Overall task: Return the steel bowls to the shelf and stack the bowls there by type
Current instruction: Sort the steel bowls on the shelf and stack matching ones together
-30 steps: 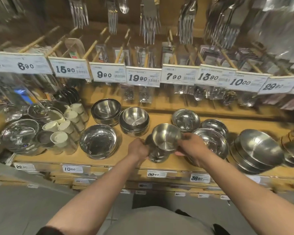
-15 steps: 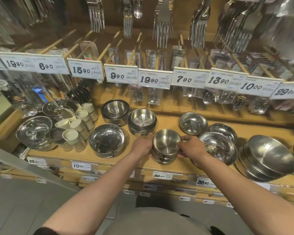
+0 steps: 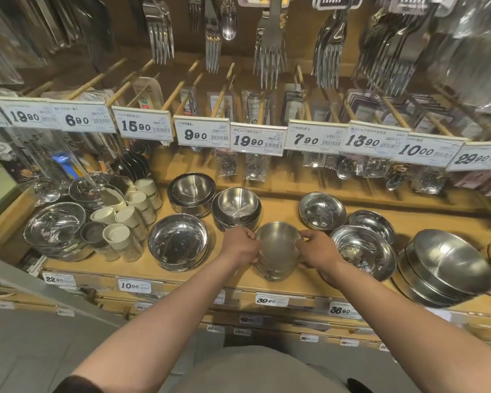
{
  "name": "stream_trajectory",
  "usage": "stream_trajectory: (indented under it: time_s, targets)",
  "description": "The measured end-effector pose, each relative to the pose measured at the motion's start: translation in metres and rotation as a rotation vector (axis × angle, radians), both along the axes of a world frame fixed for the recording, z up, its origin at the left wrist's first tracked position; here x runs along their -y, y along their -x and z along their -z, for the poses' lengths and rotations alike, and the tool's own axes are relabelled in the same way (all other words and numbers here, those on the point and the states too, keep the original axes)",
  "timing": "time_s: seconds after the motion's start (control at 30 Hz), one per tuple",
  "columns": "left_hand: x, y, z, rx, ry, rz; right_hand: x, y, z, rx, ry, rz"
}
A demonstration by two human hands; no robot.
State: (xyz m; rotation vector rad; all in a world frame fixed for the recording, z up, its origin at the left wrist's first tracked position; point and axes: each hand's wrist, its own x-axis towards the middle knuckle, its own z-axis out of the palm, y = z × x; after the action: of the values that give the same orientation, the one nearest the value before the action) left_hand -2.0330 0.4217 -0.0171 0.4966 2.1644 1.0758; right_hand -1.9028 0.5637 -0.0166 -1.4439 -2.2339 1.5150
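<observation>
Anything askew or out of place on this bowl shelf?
Yes: the stack of large bowls at the far right leans instead of sitting level. The small bowl stack between the left hand and right hand looks level.

Bare forearms; dark short sleeve [image 3: 74, 385] at left; seemingly grey-beige top [image 3: 255, 370].

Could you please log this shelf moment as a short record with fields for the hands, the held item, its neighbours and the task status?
left hand: grips the left rim of the small bowl stack
right hand: grips its right rim
small bowl stack: nested steel bowls, upright, at the front of the wooden shelf
left neighbour: wide steel bowl
right neighbour: shallow steel dish
status: stack on the shelf, not yet released
</observation>
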Motion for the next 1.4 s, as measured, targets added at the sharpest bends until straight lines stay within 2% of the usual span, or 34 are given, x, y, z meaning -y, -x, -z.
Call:
stream_trajectory:
  time_s: [0.13,0.27,0.43,0.63,0.77,0.93,1.13,1.4]
  targets:
    - [-0.001,0.001,0.001,-0.033,0.027,0.025,0.003,-0.003,0.004,0.018,0.142,0.018]
    - [-0.002,0.004,0.002,0.074,0.011,0.064,0.011,-0.003,0.013,-0.052,0.279,0.079]
    - [-0.002,0.004,0.003,0.139,-0.01,0.026,0.011,-0.001,0.016,-0.075,0.194,0.092]
    - [-0.001,0.003,0.007,0.12,-0.018,-0.021,0.009,0.002,0.013,-0.079,0.169,0.069]
    - [-0.002,0.005,0.009,0.12,-0.019,-0.01,0.009,0.001,0.014,-0.077,0.195,0.063]
    - [-0.005,0.008,0.007,0.121,-0.004,0.03,0.011,0.002,0.009,-0.072,0.322,0.085]
    - [-0.005,0.009,0.007,0.154,0.014,0.027,0.013,0.006,0.009,-0.047,0.275,0.097]
    - [-0.005,0.008,0.003,0.204,0.02,0.004,0.012,0.004,0.006,-0.049,0.315,0.102]
